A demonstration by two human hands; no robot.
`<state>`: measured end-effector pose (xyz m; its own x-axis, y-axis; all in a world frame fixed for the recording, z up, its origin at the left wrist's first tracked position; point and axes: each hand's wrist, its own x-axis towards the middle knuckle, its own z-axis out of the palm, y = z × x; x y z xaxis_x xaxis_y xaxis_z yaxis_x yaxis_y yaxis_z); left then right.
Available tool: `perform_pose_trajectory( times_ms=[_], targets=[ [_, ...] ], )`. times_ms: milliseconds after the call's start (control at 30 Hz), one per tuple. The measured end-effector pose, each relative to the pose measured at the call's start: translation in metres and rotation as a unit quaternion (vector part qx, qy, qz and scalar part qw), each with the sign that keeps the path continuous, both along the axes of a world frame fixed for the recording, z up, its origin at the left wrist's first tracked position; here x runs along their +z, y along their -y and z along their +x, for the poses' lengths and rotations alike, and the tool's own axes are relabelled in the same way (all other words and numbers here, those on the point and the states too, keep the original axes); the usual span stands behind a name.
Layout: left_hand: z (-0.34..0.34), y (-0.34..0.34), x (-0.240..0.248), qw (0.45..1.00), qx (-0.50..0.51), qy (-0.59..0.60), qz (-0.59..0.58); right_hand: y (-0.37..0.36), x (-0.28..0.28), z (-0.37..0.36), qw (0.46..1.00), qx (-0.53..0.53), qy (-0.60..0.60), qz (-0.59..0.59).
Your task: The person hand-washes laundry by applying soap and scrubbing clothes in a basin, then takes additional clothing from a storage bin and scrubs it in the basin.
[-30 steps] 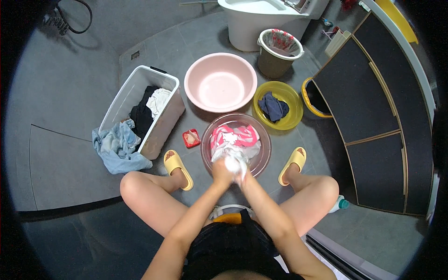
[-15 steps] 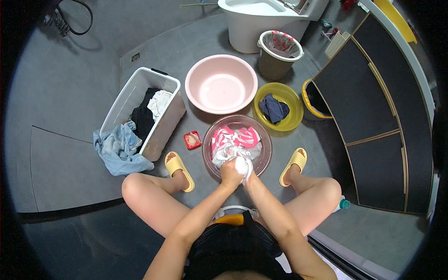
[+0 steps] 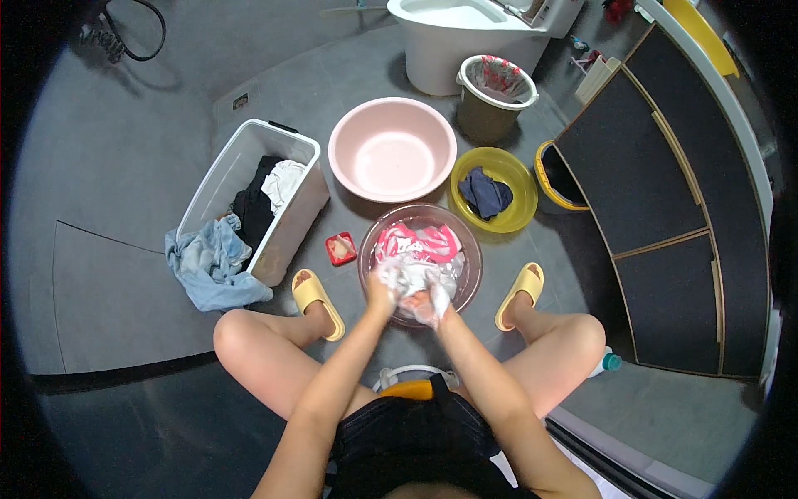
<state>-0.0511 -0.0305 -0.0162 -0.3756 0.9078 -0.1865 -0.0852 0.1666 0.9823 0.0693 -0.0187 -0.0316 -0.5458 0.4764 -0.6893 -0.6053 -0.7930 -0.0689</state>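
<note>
A translucent brownish basin (image 3: 476, 259) stands on the floor between my feet. In it lies a wet pink-and-white garment (image 3: 420, 244), its near part white and covered in suds. My left hand (image 3: 381, 291) grips the garment's white part at the basin's near left side. Lower and to the right, my right hand (image 3: 428, 306), coated in foam, also holds the white cloth. The fabric is bunched between both hands, and suds hide some of the fingers. A small red dish (image 3: 341, 249) with a pale bar, apparently soap, sits left of the basin.
A pink basin (image 3: 392, 150) lies beyond, beside a yellow-green basin (image 3: 525, 191) holding dark blue cloth (image 3: 486, 193). At left, a white tub (image 3: 287, 224) contains clothes, with light blue denim (image 3: 212, 266) over its edge. A bin (image 3: 490, 116), toilet (image 3: 436, 58) and dark cabinet (image 3: 640, 166) surround the area.
My hands were pressed together around the bunched white cloth; now they have moved apart, the left one forward and to the left. The cloth is spread more between them.
</note>
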Motion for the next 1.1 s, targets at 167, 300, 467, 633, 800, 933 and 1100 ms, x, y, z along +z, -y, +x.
perform_pose_trajectory(
  times_ms=[167, 300, 467, 633, 800, 933, 1100],
  targets=[
    [0.061, 0.042, 0.034, 0.945, -0.076, -0.279, 0.151, 0.014, -0.007, -0.011, 0.997, -0.024, 0.062, 0.041],
    [0.003, 0.012, -0.012, 0.975, -0.042, -0.216, -0.022, 0.027, 0.001, -0.031, 0.983, -0.043, 0.17, 0.06],
    [0.047, 0.014, -0.002, 0.925, -0.083, -0.32, 0.189, 0.022, -0.034, 0.011, 0.97, -0.073, -0.051, 0.227],
    [0.013, 0.01, -0.016, 0.97, -0.056, -0.234, -0.015, 0.013, -0.003, -0.014, 0.977, -0.03, 0.177, 0.116],
    [0.025, 0.0, -0.02, 0.956, -0.025, -0.293, -0.002, 0.02, -0.031, 0.003, 0.971, 0.044, 0.187, 0.139],
    [-0.016, -0.014, -0.076, 0.947, 0.044, -0.314, -0.04, 0.017, -0.015, -0.019, 0.915, 0.003, 0.357, 0.19],
    [0.02, -0.023, -0.02, 0.939, 0.17, 0.278, -0.108, -0.018, -0.043, 0.045, 0.963, -0.077, 0.22, 0.135]
  ],
)
